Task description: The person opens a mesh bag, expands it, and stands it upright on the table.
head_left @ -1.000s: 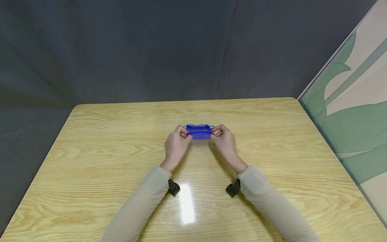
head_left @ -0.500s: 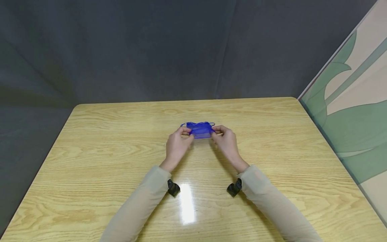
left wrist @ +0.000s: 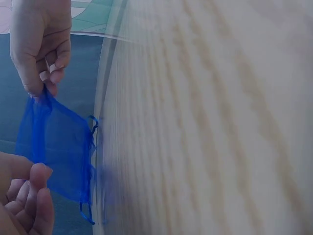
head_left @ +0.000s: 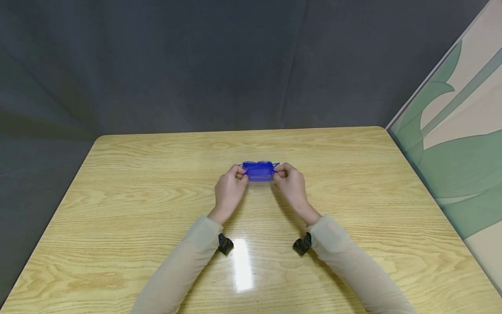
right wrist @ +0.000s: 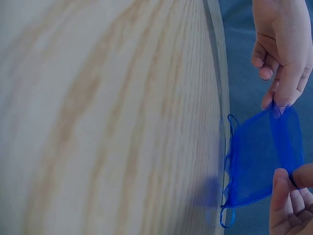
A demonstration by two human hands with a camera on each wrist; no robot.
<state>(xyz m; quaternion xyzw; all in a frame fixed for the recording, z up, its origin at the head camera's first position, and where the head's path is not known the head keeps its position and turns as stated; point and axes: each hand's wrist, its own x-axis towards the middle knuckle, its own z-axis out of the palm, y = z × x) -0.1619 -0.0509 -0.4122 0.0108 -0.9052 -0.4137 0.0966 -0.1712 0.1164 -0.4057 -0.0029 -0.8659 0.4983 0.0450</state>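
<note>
A sheer blue organza drawstring pouch (head_left: pixel 260 172) is stretched between the two hands over the far middle of the table. My left hand (head_left: pixel 229 189) pinches its left side between thumb and fingers, and my right hand (head_left: pixel 292 187) pinches the opposite side the same way. Both wrist views show the pouch (left wrist: pixel 66 147) hanging with its ruffled drawstring edge downward, close over the tabletop. Small cord loops (right wrist: pixel 228 218) stick out at the two ends of that edge. The pouch looks flat, with a folded band along the held edge.
The light wood-grain table (head_left: pixel 137 196) ends at a dark grey curtain (head_left: pixel 196 65) behind it. A leaf-patterned panel (head_left: pixel 462 152) stands along the right side. Black wrist cameras (head_left: pixel 225 243) sit at both cuffs. A bright reflection lies on the near tabletop.
The pouch swung slightly away from me half a second ago and has since come back down. Its upper edge has shifted between frames. Both hands keep their pinch and have barely moved.
</note>
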